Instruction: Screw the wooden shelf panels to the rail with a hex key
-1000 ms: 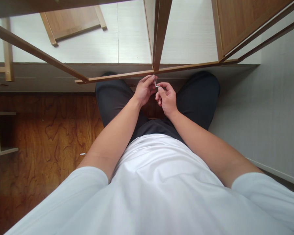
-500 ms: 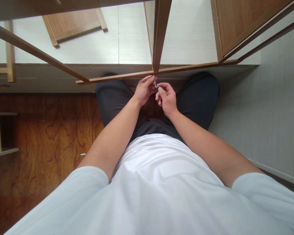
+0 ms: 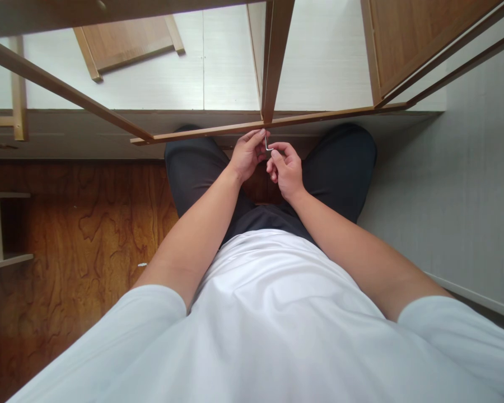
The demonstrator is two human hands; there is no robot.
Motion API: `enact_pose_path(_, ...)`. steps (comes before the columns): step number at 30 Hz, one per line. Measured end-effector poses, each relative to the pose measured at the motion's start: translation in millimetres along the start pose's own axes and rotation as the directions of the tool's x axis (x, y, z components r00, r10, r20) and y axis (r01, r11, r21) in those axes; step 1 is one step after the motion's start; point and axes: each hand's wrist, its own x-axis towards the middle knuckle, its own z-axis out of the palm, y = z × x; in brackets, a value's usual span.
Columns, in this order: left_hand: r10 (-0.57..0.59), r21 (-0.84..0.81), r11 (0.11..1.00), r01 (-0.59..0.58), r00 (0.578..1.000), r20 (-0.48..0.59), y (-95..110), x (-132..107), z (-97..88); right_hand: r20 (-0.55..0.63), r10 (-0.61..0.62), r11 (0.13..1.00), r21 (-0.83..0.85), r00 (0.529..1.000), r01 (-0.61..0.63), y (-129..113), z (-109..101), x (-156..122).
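A small L-shaped metal hex key [image 3: 267, 145] stands upright just under the front rail of a wooden frame [image 3: 252, 124]. My right hand [image 3: 286, 169] pinches its short arm between thumb and forefinger. My left hand [image 3: 247, 155] is curled beside it, fingertips touching the key's shaft and the underside of the rail. Both hands hover over my lap, between my knees in dark trousers.
The frame's thin rails run left [image 3: 67, 92] and right [image 3: 445, 73], with a vertical post [image 3: 273, 56] above my hands. A loose wood panel [image 3: 126, 39] lies on the white board beyond. Brown wood-grain floor [image 3: 88, 224] at left, grey wall [image 3: 466, 184] at right.
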Motion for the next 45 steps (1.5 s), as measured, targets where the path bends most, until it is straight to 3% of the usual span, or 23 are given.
enact_pose_path(12,-0.004,0.011,1.0,0.005,0.998,-0.066,-2,1,-0.8,0.015,0.015,1.0,-0.016,1.0,-0.015,3,-1,1)
enact_pose_path(24,-0.006,0.041,0.999,0.007,0.999,-0.036,-3,6,-5.7,-0.002,-0.051,0.991,-0.127,0.999,0.05,-5,2,-5)
enact_pose_path(39,-0.008,0.022,1.0,0.007,0.999,0.048,0,2,-1.0,-0.058,-0.071,0.993,-0.103,0.996,0.065,10,-4,1)
enact_pose_path(45,0.006,0.008,1.0,-0.006,0.999,0.035,2,5,-0.1,-0.059,-0.085,0.988,-0.131,0.995,0.077,11,-5,1)
